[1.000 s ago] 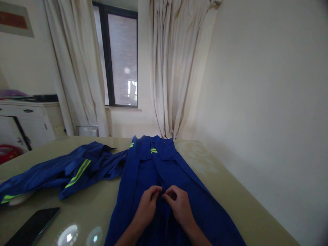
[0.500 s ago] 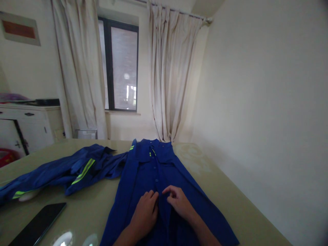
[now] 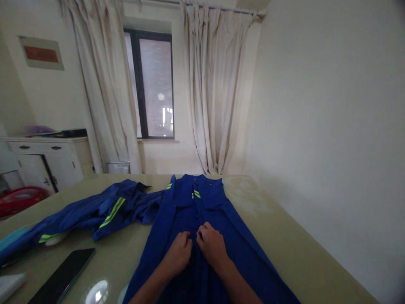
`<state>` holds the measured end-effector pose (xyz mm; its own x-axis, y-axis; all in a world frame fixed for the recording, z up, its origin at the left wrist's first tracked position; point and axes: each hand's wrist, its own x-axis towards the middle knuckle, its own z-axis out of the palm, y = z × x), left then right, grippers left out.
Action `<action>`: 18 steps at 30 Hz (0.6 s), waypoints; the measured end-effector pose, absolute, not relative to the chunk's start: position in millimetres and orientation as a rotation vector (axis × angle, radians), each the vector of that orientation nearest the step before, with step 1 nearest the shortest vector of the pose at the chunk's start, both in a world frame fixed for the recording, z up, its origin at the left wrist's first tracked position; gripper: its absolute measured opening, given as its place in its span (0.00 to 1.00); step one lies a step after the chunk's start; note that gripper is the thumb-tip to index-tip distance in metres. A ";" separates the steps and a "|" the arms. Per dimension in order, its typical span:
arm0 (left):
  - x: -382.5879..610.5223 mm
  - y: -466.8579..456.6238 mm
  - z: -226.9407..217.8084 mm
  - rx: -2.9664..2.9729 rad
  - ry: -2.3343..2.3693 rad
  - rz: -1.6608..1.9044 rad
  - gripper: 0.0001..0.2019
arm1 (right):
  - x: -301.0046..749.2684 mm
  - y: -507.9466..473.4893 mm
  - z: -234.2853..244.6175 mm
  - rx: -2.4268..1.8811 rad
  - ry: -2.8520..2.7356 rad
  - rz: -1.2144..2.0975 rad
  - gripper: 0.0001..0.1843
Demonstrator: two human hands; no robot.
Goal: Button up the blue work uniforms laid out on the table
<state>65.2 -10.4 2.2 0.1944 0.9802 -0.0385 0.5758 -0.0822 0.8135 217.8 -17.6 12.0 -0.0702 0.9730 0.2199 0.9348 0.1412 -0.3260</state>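
A blue work shirt [image 3: 186,211] with neon yellow stripes lies flat on the beige table [image 3: 284,236], collar away from me. My left hand [image 3: 177,253] and my right hand [image 3: 211,245] rest side by side on its front placket, about halfway down. Both hands have their fingers curled and pinched on the fabric edges at the button line. A second blue garment [image 3: 95,211] with a neon stripe lies crumpled to the left, its sleeve stretching toward the table's left edge.
A black phone [image 3: 63,276] lies near the front left of the table. A white cabinet [image 3: 47,162] and a red basket [image 3: 19,200] stand at the left. Curtains and a window are behind the table; a plain wall runs along the right.
Both hands have shifted a little farther up the shirt front and closed together on the placket again. The view has tilted and swung slightly to the left.
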 end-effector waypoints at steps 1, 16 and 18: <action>70.4 2.8 2.7 1.706 1.519 0.694 0.17 | 220.0 -17.9 10.4 -1.828 -2.034 0.144 0.09; 88.2 41.6 -7.1 1.732 1.452 0.935 0.07 | 235.7 -12.8 4.8 -1.631 -1.915 0.335 0.07; 87.9 41.8 -8.6 1.712 1.433 0.995 0.09 | 236.5 -11.5 5.7 -1.569 -1.930 0.375 0.07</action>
